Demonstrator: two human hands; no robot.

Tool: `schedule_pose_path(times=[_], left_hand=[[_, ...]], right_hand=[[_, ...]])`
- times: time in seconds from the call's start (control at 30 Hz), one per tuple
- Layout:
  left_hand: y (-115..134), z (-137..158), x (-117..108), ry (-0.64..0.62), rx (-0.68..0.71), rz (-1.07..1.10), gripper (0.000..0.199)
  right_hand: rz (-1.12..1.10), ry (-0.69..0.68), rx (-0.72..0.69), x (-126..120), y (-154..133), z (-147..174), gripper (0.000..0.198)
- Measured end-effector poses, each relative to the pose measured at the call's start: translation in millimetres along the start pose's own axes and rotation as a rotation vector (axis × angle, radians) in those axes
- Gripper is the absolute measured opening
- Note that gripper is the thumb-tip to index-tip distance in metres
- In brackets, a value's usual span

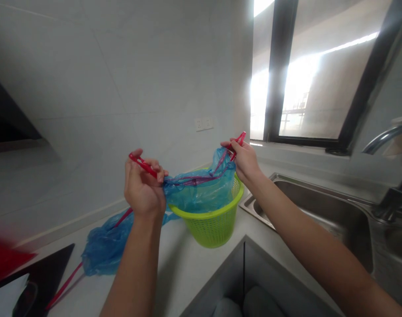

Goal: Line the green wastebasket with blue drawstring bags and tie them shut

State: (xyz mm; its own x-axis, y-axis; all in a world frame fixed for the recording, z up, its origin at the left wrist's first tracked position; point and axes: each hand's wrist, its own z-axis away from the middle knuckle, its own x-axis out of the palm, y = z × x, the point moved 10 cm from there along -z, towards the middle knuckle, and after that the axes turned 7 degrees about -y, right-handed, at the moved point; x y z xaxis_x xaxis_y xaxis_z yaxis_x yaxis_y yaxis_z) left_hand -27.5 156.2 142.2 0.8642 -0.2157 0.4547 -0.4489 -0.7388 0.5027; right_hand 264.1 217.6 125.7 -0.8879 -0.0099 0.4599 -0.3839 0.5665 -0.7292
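A lime green mesh basket [214, 224] stands on the white counter in the corner. A blue plastic bag [201, 189] sits inside it, its mouth raised above the rim. My left hand [143, 189] grips the bag's left edge and a red drawstring [142, 165]. My right hand [243, 160] pinches the other red drawstring loop [238, 143] at the bag's right edge. Both hands hold the bag's mouth stretched between them over the basket.
A second blue bag [103, 246] with a red drawstring lies on the counter to the left. A black cooktop [49, 273] is at lower left. A steel sink [323, 211] and tap [386, 141] are on the right, below a window [320, 75]. A wall socket [203, 123] is behind.
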Motion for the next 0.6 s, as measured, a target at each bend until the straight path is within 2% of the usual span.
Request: schedule_pose_path(times=[0.07,0.17,0.27,0.37,0.47,0.6], left_hand=[[-6.1,0.7,4.0,-0.032,-0.037,0.007,0.014],[-12.5,3.7,12.8,-0.093,-0.092,-0.003,0.015],[-12.9,10.6,27.0,-0.167,-0.136,-0.022,0.020],[-7.2,19.4,44.8,-0.272,-0.135,-0.086,0.021],[1.1,26.6,57.4,-0.362,-0.079,-0.240,0.021],[-3.1,30.7,62.4,-0.424,-0.107,-0.459,0.021]], right_hand=[[-0.040,-0.037,0.047,9.4,0.6,3.4,0.010],[0.050,-0.059,0.011,16.6,-6.7,8.8,0.019],[0.279,-0.159,-0.060,32.4,-13.7,14.4,0.025],[0.623,-0.272,-0.157,56.7,-19.3,24.2,0.024],[0.840,-0.488,-0.192,88.9,-15.5,41.9,0.025],[0.801,-0.845,-0.198,122.3,-15.1,78.2,0.028]])
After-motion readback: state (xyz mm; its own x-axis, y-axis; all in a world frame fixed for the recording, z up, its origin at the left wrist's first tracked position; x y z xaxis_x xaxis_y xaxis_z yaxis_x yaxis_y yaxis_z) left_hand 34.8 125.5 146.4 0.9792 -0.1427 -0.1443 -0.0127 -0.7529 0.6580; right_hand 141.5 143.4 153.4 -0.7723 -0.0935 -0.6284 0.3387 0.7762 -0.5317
